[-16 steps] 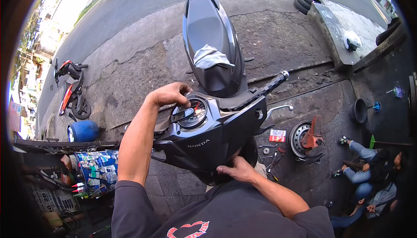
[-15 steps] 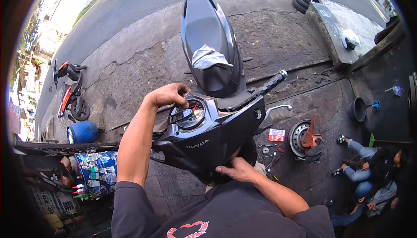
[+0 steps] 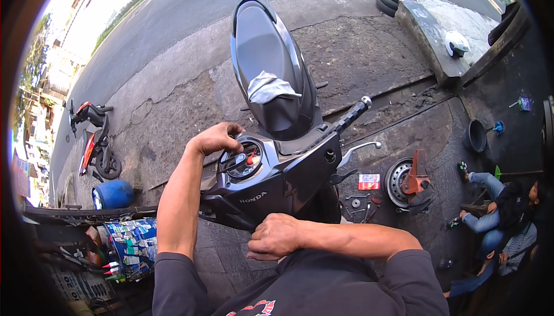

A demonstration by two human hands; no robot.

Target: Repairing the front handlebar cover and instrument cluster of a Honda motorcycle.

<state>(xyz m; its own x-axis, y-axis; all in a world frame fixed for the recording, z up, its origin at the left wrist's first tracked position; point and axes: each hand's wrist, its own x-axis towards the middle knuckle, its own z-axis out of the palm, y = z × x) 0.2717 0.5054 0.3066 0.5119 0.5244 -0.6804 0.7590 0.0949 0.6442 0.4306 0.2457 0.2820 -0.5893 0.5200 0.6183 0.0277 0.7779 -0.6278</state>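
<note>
A dark scooter handlebar cover (image 3: pixel 254 199) with a round speedometer (image 3: pixel 243 159) set in its top is in front of me. My left hand (image 3: pixel 216 139) is closed over the cover's far left edge, thumb by the speedometer rim and fingers curled behind. My right hand (image 3: pixel 276 236) is curled at the cover's near lower edge, close to my shirt; what its fingers hold, if anything, is hidden. The right handgrip (image 3: pixel 353 114) and a silver brake lever (image 3: pixel 360 147) stick out to the right. A grey cloth (image 3: pixel 271 87) lies on the black seat (image 3: pixel 259 42).
On the floor to the right are a red-and-white packet (image 3: pixel 369 182), several tools (image 3: pixel 362 208) and a wheel rim (image 3: pixel 398 178). A black bucket (image 3: pixel 475 136) stands farther right, near seated people (image 3: pixel 499 215). Left are a blue drum (image 3: pixel 112 194) and a red scooter (image 3: pixel 91 137).
My right hand has moved left along the cover's lower edge and curled more tightly. My left hand stays at the speedometer. The handlebar cover shows slightly lower and farther left.
</note>
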